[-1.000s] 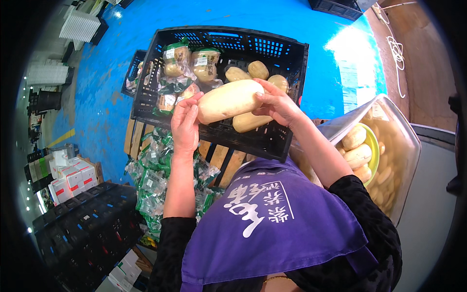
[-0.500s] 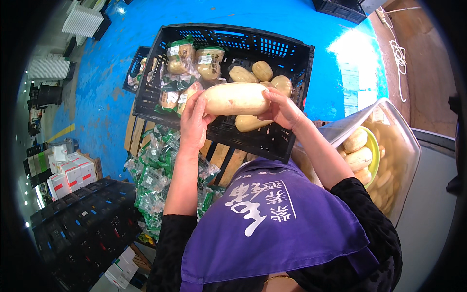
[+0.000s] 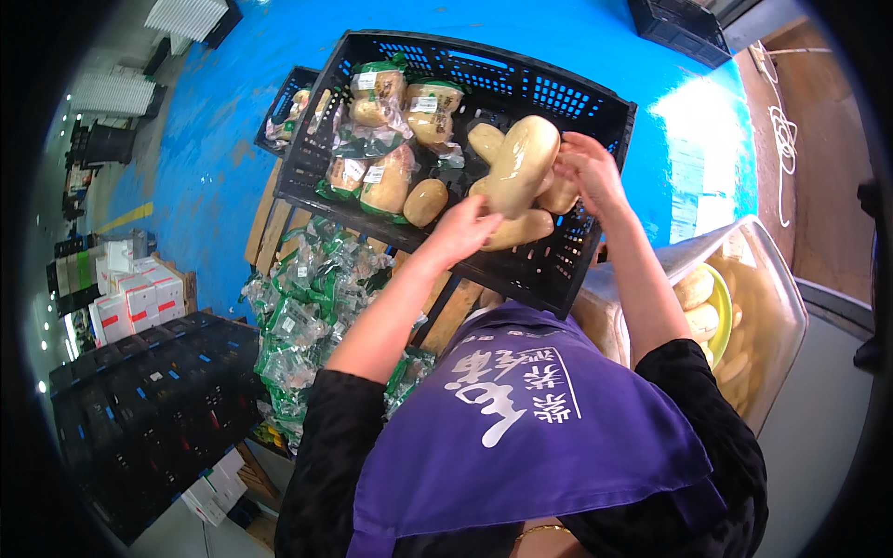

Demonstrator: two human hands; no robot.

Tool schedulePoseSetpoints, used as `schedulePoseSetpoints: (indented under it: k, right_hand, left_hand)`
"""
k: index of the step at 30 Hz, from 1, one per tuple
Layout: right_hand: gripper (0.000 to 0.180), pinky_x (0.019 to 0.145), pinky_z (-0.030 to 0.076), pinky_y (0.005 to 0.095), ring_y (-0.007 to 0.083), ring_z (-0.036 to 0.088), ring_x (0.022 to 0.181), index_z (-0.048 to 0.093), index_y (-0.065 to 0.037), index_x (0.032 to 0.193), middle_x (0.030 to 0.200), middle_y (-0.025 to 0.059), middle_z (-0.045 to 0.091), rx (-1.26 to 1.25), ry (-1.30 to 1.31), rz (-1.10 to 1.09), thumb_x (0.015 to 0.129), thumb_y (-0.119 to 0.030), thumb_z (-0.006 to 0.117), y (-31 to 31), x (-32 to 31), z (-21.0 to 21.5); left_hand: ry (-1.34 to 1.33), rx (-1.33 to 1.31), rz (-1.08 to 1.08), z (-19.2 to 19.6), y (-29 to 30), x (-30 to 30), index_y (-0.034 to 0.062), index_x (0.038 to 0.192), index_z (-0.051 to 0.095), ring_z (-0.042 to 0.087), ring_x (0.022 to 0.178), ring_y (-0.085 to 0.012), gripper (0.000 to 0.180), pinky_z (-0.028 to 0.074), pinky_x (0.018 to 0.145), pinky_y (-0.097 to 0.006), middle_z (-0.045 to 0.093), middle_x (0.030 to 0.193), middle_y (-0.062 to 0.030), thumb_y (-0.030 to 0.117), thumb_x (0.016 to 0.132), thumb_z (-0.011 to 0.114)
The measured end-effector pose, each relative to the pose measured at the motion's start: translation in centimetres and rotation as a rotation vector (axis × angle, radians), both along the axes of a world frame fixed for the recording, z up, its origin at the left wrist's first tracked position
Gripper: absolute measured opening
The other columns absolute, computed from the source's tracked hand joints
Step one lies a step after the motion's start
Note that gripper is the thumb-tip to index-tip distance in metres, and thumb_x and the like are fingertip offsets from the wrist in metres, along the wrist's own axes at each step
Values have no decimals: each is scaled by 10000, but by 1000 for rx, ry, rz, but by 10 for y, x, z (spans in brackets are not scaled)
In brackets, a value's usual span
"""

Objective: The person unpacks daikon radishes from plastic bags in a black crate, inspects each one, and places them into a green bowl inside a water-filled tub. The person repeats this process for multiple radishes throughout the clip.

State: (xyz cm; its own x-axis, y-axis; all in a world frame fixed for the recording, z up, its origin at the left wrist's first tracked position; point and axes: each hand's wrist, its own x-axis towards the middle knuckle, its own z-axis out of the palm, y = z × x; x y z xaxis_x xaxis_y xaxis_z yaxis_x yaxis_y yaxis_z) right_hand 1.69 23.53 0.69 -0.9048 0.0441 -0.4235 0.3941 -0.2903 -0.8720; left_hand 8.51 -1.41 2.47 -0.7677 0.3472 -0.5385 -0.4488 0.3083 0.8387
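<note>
A large, pale yellow lotus root is tilted nearly upright above the right half of a black crate. My left hand closes on its lower end, partly hidden. My right hand is beside its upper right side, fingers bent but apart; whether the fingertips touch it is unclear. Underneath and around it in the crate are several loose lotus roots, among them a short one and a longer one. Bagged lotus roots in clear, green-edged packs fill the crate's left side.
Left of me lies a heap of clear and green bags by a wooden pallet. At right stands a pale tub with a lime-green basin of lotus roots. Stacked black crates are at lower left.
The large lotus root has swung from level to nearly upright and moved right. My left hand has slid to its lower end; my right hand has moved to the right. The short root now shows at left.
</note>
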Motion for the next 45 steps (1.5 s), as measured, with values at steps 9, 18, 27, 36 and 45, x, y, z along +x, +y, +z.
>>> schedulePoseSetpoints:
  k: [9,18,27,36,45]
  right_hand:
    - [181,777,540,443,353,684,900,655,-79,1006,932,150,697,1171,439,434,865,-193,652,15,15,27]
    - [193,685,518,401,288,646,763,643,-63,934,787,74,625,1224,755,390,769,-122,725,18,15,12]
    - [122,705,523,403,289,650,765,666,-96,884,778,82,623,1252,725,373,809,-176,720,20,11,4]
    - [128,720,527,409,292,652,763,623,-89,845,778,87,620,1287,711,416,826,-184,707,20,11,5]
    - [166,726,532,431,319,655,780,632,-82,873,787,102,635,1304,714,415,841,-232,696,20,13,0]
  left_hand:
    - [368,-794,-76,-45,-56,-89,-8,1170,653,670,1067,-325,434,526,928,-400,687,1164,-199,231,830,779]
    - [-22,-1244,105,-102,-136,-117,34,1388,478,518,1292,-404,868,450,1073,-461,490,1427,-233,444,721,851]
    - [-142,-1359,-20,-93,-112,-125,7,1430,384,475,1337,-362,1121,447,1063,-482,457,1450,-220,613,620,868]
    - [-195,-998,300,-145,-89,-108,-139,1407,292,542,1284,-369,1279,447,1084,-409,506,1389,-294,568,547,922]
    - [-503,-85,437,-125,-106,-104,-45,1303,543,710,990,-263,719,599,840,-404,679,1198,-175,370,795,836]
